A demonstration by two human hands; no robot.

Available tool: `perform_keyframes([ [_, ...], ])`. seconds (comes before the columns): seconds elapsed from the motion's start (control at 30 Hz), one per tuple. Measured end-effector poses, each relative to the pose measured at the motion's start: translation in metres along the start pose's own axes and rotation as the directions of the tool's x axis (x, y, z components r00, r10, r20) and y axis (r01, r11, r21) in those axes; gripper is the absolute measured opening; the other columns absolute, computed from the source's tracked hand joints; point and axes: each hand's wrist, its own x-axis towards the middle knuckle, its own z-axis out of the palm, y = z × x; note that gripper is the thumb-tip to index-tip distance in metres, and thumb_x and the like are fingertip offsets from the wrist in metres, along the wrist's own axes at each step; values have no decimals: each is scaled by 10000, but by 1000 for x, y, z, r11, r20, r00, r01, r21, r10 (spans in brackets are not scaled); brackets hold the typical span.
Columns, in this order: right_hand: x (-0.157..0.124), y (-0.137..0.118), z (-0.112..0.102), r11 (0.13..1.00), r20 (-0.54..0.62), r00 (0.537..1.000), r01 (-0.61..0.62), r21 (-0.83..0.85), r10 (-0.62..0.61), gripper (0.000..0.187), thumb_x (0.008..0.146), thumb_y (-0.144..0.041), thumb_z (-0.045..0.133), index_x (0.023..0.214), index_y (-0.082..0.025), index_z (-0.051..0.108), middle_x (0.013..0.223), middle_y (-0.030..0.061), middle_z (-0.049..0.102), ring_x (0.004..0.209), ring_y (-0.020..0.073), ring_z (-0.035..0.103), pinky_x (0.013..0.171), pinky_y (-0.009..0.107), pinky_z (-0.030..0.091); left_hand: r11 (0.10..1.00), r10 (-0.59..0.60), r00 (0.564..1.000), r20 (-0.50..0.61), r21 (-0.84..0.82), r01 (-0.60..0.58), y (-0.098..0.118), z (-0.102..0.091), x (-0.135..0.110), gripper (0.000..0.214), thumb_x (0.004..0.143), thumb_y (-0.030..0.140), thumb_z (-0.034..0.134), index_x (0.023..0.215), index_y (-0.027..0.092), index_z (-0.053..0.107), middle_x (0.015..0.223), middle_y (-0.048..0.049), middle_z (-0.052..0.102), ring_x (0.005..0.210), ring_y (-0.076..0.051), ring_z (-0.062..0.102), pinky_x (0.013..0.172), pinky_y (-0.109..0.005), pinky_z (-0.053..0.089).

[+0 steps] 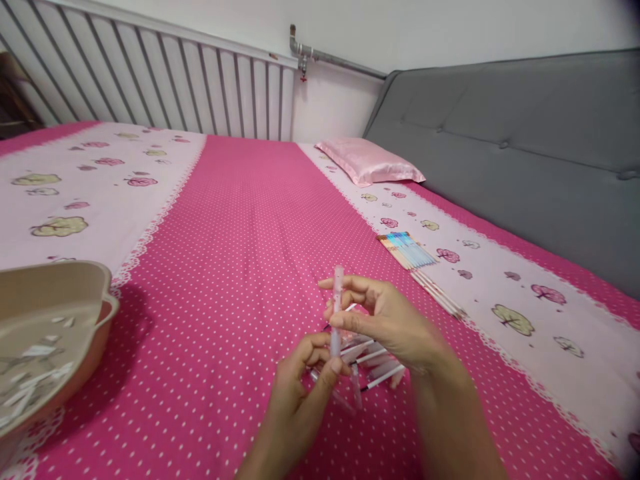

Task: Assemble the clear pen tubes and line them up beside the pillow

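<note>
Both my hands meet low in the middle of the view, over a pink dotted bedsheet (240,220). My right hand (385,320) pinches the upper part of a thin clear pen-like tube (337,307) that stands upright. My left hand (300,383) grips the lower end of the same tube with thumb and fingers. Under and behind my hands lies a small loose pile of white pens and clear caps (373,363) on the sheet.
A beige basin (100,280) with white scraps inside sits at the left edge. A neat row of pens with blue and tan ends (410,252) lies to the right. A pink pillow (367,162), grey padded headboard (525,147) and white radiator (175,80) stand further back.
</note>
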Motion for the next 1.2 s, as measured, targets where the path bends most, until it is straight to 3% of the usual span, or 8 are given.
perform_keyframes([
  [0.13, 1, 0, 3, 992, -52, 998, 31, -125, -38, 261, 668, -310, 745, 872, -185, 639, 746, -7, 576, 823, 166, 602, 769, 301, 469, 1000, 6, 999, -51, 26, -5, 0, 2, 1, 133, 838, 306, 565, 883, 185, 598, 721, 5, 629, 668, -126, 578, 629, -228, 437],
  [0.27, -1, -2, 6, 987, -60, 998, -11, -163, 1, 376, 685, -347, 732, 1010, -204, 608, 855, 8, 583, 772, 153, 594, 694, 290, 484, 999, -13, 996, -88, 40, 16, -2, 1, 1, 156, 821, 325, 587, 888, 185, 594, 727, 0, 623, 681, -136, 574, 643, -244, 440],
  [0.47, -3, 1, 2, 998, 99, 995, -27, 49, 22, 515, 782, -315, 653, 1257, -228, 474, 1195, 97, 552, 950, 171, 584, 688, 262, 507, 999, -42, 998, -50, 4, 43, 1, -2, 0, 200, 876, 352, 498, 953, 182, 570, 787, -27, 660, 735, -159, 599, 698, -274, 441],
  [0.63, -3, 0, 0, 977, 194, 979, -94, 194, 56, 503, 829, -264, 594, 1298, -220, 419, 1078, 92, 635, 760, 132, 628, 551, 214, 489, 998, -62, 998, 0, -23, 62, 2, -2, -4, 210, 910, 341, 439, 895, 189, 583, 914, -40, 663, 830, -169, 603, 739, -273, 430],
  [0.93, -4, -4, 3, 984, 74, 993, -102, 146, 92, 455, 722, -291, 716, 1130, -176, 549, 876, 55, 675, 687, 123, 635, 541, 200, 480, 1000, -18, 1000, 6, 23, 18, 0, -3, -3, 233, 912, 343, 430, 882, 184, 599, 945, -51, 665, 833, -171, 606, 732, -266, 432],
  [1.2, -2, -7, 7, 997, -46, 996, -77, 13, 77, 425, 676, -336, 736, 1038, -157, 603, 890, 69, 668, 762, 166, 651, 641, 274, 526, 999, -42, 997, -57, 27, 43, 0, -1, 2, 216, 875, 338, 496, 911, 173, 630, 893, -69, 699, 838, -198, 643, 750, -292, 475],
])
